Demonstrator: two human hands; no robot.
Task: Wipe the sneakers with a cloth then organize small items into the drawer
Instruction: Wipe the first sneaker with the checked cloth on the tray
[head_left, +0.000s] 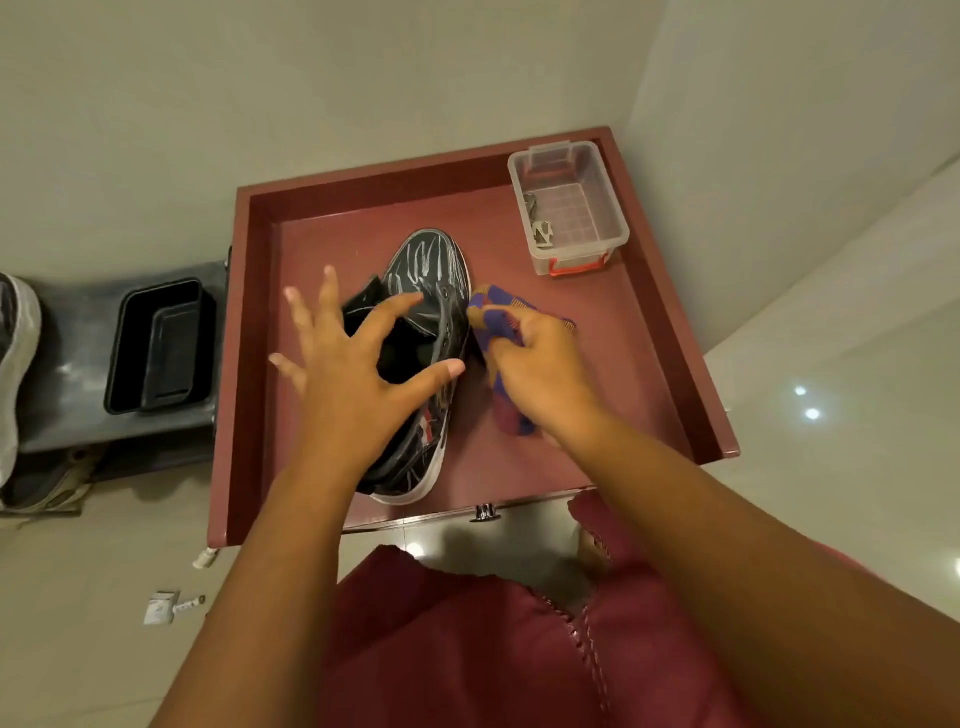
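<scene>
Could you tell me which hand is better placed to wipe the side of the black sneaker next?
Right. The right hand already grips the cloth against the sneaker; the left hand is spread open above it.

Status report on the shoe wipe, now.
Left hand open, fingers spread over the black sneaker. Right hand grips the purple cloth against its side. Sneaker lies in the red drawer; clear box well apart.

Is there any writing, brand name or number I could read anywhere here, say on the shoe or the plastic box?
None can be read.
sneaker: white streaks and a red, white and blue patch near the heel, no letters legible.
clear plastic box: a small metal item inside bears a dark mark, too blurred to read.
white packet on the floor: too small to read.
cloth: pattern only.
</scene>
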